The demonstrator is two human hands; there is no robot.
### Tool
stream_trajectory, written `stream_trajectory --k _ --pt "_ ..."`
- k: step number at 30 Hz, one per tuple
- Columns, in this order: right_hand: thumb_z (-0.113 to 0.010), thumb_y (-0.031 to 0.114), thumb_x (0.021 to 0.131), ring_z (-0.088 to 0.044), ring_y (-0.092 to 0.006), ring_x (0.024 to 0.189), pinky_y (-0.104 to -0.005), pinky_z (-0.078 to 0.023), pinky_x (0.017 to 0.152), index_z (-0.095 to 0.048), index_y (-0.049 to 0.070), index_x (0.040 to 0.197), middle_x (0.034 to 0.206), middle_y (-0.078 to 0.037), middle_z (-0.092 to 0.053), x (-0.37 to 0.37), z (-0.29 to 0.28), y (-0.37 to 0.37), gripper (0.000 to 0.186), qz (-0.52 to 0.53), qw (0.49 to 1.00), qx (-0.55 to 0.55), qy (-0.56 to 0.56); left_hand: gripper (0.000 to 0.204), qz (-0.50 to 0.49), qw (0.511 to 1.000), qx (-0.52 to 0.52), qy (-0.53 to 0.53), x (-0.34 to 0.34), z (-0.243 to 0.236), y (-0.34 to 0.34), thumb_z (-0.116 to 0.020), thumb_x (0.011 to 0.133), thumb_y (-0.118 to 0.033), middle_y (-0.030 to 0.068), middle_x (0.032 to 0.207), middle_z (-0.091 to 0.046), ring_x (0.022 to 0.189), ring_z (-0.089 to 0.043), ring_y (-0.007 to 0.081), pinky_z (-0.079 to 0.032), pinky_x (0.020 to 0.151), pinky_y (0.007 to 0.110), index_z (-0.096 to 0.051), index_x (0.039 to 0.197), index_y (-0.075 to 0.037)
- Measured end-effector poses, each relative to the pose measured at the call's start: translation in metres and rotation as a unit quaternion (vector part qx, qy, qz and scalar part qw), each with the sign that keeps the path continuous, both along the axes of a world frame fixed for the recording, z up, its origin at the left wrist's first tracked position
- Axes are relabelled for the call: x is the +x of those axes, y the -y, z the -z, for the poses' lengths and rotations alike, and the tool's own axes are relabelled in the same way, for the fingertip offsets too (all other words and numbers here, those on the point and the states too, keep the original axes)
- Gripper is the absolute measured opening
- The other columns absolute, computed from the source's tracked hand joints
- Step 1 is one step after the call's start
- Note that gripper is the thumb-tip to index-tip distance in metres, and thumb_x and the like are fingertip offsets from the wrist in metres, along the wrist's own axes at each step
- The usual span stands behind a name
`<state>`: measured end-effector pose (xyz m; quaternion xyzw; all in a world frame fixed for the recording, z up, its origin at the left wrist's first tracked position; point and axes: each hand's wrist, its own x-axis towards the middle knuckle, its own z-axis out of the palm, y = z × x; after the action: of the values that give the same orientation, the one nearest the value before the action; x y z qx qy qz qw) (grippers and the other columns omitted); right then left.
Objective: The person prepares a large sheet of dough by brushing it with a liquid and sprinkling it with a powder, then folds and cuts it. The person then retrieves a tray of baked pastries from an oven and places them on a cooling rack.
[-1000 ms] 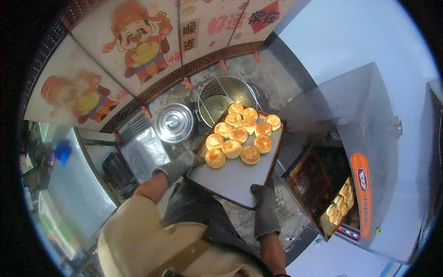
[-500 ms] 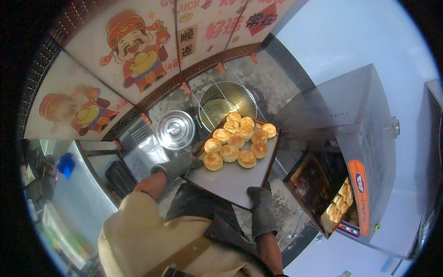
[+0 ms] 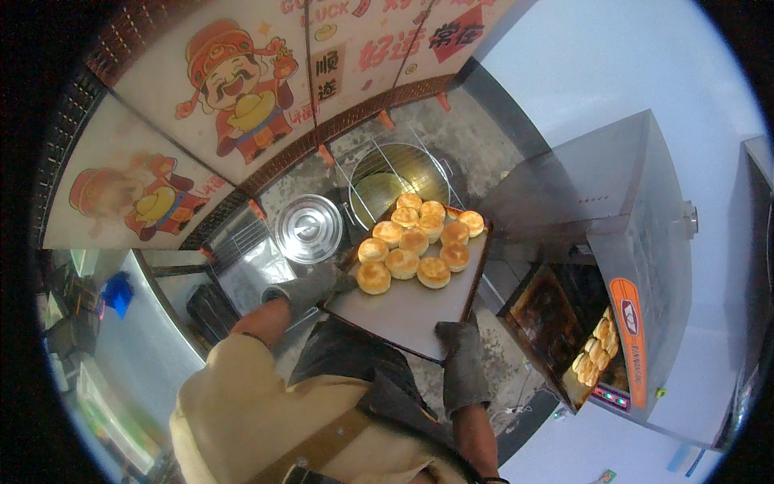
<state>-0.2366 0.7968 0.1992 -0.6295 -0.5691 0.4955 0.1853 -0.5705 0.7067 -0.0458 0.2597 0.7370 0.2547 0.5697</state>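
Note:
A dark-rimmed baking tray (image 3: 395, 319) is held out in front of my body. Several round golden-brown baked buns (image 3: 401, 263) sit bunched on its far part, while bare metal shows on the near part. My left hand (image 3: 306, 290), in a thick grey glove, is closed on the tray's left corner. At the near right corner my right hand (image 3: 463, 359), gloved the same way, grips the edge; its fingertips are partly hidden. The tray's far end overlaps the rim of a big round pot (image 3: 399, 155) with a wire rack across it.
On the right stands a metal oven (image 3: 564, 185), its front open, with a second tray of browned buns (image 3: 595, 355) sticking out. A round steel lid (image 3: 309, 228) lies left of the pot. A steel counter (image 3: 145, 323) is at left; a printed folding screen (image 3: 266, 89) stands behind.
The tray and both gloved hands stay almost in place, with only a very slight shift. The buns keep their arrangement.

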Motion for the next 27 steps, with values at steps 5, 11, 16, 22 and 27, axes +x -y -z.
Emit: stream_trajectory --k 5,11,16,22,27 --pt "-0.075 0.024 0.097 -0.066 -0.0209 0.096 -0.0399 -0.055 0.088 -0.078 -0.001 0.111 0.104 -0.009 -0.074 0.012 0.024 0.012 0.029 0.047 0.997 -0.062 -0.005 0.045 -0.009 0.999 -0.023 0.024 -0.005 -0.012 0.004 -0.089 0.092 -0.047 0.0096 0.075 -0.073 0.068 -0.064 0.0176 -0.053 0.064 0.041 -0.079 0.088 -0.002" --pt "-0.074 0.028 0.100 -0.066 -0.0217 0.097 -0.0396 -0.055 0.088 -0.077 0.001 0.112 0.106 -0.009 -0.075 0.014 0.025 -0.003 0.030 -0.041 0.993 -0.091 0.068 0.069 0.084 0.996 -0.018 0.003 -0.019 -0.038 0.000 -0.088 0.086 -0.059 0.0158 0.100 -0.078 0.088 -0.072 0.0225 -0.057 0.080 0.042 -0.077 0.112 0.004" --pt "-0.071 0.027 0.102 -0.068 -0.0233 0.102 -0.0386 -0.056 0.091 -0.077 0.002 0.115 0.110 -0.009 -0.076 0.008 0.011 0.010 0.029 0.088 0.986 -0.136 -0.050 0.065 0.068 0.997 -0.035 -0.019 -0.016 -0.022 -0.001 -0.086 0.085 -0.066 0.0134 0.084 -0.076 0.071 -0.067 0.0209 -0.055 0.067 0.043 -0.080 0.097 -0.002" --pt "-0.068 0.024 0.105 -0.068 -0.0237 0.108 -0.0395 -0.056 0.096 -0.078 0.004 0.117 0.113 -0.010 -0.076 0.001 0.041 -0.007 0.026 0.101 0.954 -0.254 0.124 0.067 0.111 0.989 -0.072 -0.060 -0.018 0.018 0.000 -0.088 0.087 -0.053 0.0160 0.109 -0.080 0.094 -0.076 0.0244 -0.059 0.084 0.041 -0.078 0.121 0.003" --pt "-0.068 0.023 0.104 -0.069 -0.0251 0.108 -0.0410 -0.057 0.097 -0.079 0.003 0.114 0.115 -0.011 -0.075 0.016 0.046 -0.008 0.025 0.116 0.964 -0.238 -0.012 0.060 0.034 0.998 -0.010 -0.042 -0.008 0.016 0.010 -0.087 0.088 -0.055 0.0174 0.101 -0.079 0.088 -0.075 0.0258 -0.059 0.077 0.042 -0.080 0.114 -0.001"
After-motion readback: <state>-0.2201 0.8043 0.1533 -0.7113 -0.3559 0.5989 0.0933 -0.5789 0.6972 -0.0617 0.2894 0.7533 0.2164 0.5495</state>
